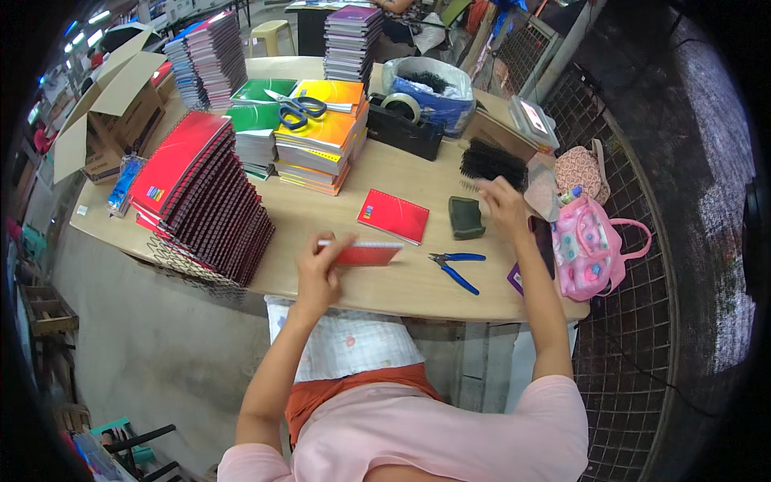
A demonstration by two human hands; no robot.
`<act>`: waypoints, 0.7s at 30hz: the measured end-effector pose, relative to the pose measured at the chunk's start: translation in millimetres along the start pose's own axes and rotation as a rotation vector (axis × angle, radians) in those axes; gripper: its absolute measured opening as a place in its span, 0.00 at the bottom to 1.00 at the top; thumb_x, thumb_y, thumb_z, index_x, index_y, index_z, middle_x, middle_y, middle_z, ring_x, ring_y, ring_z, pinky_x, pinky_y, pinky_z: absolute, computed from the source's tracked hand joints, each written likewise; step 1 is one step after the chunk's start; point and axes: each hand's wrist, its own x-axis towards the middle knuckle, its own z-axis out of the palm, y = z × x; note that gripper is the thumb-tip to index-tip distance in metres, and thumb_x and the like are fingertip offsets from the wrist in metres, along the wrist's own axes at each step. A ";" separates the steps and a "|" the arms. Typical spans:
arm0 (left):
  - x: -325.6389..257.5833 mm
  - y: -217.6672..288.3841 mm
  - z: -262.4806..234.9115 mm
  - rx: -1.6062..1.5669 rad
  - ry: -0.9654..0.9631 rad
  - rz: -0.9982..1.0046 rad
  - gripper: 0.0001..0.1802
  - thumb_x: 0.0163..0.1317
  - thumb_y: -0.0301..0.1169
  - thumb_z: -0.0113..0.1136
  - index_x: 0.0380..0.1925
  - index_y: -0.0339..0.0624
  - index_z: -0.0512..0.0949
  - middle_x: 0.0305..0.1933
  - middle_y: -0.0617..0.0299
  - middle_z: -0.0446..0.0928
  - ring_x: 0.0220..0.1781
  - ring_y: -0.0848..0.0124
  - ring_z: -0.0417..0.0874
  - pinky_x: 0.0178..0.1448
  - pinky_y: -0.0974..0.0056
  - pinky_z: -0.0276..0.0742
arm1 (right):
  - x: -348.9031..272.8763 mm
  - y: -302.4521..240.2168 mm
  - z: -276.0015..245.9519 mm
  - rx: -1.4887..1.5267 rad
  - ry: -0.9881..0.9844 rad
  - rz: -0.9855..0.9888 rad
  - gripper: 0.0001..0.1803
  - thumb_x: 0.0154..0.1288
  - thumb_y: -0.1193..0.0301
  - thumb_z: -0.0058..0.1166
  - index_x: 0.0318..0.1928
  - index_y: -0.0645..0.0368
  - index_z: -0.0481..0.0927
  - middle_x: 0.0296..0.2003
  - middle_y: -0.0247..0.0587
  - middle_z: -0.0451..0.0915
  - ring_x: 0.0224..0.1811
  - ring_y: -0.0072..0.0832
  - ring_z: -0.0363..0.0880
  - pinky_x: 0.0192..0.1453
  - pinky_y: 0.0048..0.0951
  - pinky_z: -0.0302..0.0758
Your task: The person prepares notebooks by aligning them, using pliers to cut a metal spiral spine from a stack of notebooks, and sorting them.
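Note:
My left hand (318, 271) is closed on a thin red notebook (368, 255), held tilted above the table's near edge with its white page edge up. My right hand (503, 207) reaches to the near side of a pile of black spiral binding coils (491, 161); its fingertips are pinched at a coil there, slightly blurred. Between the hands lies another red notebook (393, 215), flat on the table. Beside it sit a dark green block (466, 218) and blue-handled cutting pliers (458, 271), both untouched.
A tall stack of red notebooks (205, 193) stands at the left. Behind are green and yellow notebooks (321, 132) with scissors (295, 110) on top, a tape dispenser (401, 127) and a plastic-lined bin (450, 100). A pink bag (590, 245) sits at the right edge; an open carton (120, 120) stands far left.

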 end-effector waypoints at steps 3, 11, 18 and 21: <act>-15.4 -0.1 14.4 -0.012 0.057 -0.027 0.18 0.61 0.20 0.61 0.51 0.43 0.80 0.47 0.52 0.71 0.47 0.60 0.77 0.52 0.62 0.75 | -31.5 -67.0 24.1 0.288 -0.055 0.010 0.13 0.64 0.79 0.57 0.49 0.59 0.86 0.31 0.45 0.81 0.32 0.31 0.80 0.39 0.30 0.75; -13.2 5.6 45.8 -0.135 0.176 -0.168 0.09 0.60 0.27 0.67 0.41 0.41 0.81 0.46 0.51 0.68 0.46 0.56 0.75 0.50 0.55 0.75 | -56.6 -100.3 56.2 0.448 -0.124 0.145 0.10 0.62 0.78 0.62 0.45 0.61 0.88 0.35 0.42 0.85 0.37 0.27 0.81 0.41 0.28 0.74; -8.8 7.6 46.8 -0.157 0.179 -0.164 0.09 0.61 0.28 0.66 0.40 0.40 0.80 0.44 0.52 0.69 0.46 0.58 0.75 0.51 0.57 0.74 | -44.7 -98.5 50.4 0.544 -0.203 0.101 0.08 0.62 0.79 0.61 0.42 0.63 0.87 0.37 0.43 0.86 0.43 0.31 0.82 0.49 0.30 0.76; -9.2 8.2 45.8 -0.162 0.176 -0.167 0.09 0.60 0.27 0.67 0.40 0.41 0.81 0.45 0.51 0.69 0.47 0.56 0.75 0.50 0.56 0.75 | -44.5 -95.3 52.1 0.544 -0.184 0.066 0.08 0.61 0.80 0.61 0.42 0.63 0.87 0.38 0.43 0.86 0.43 0.31 0.82 0.50 0.30 0.76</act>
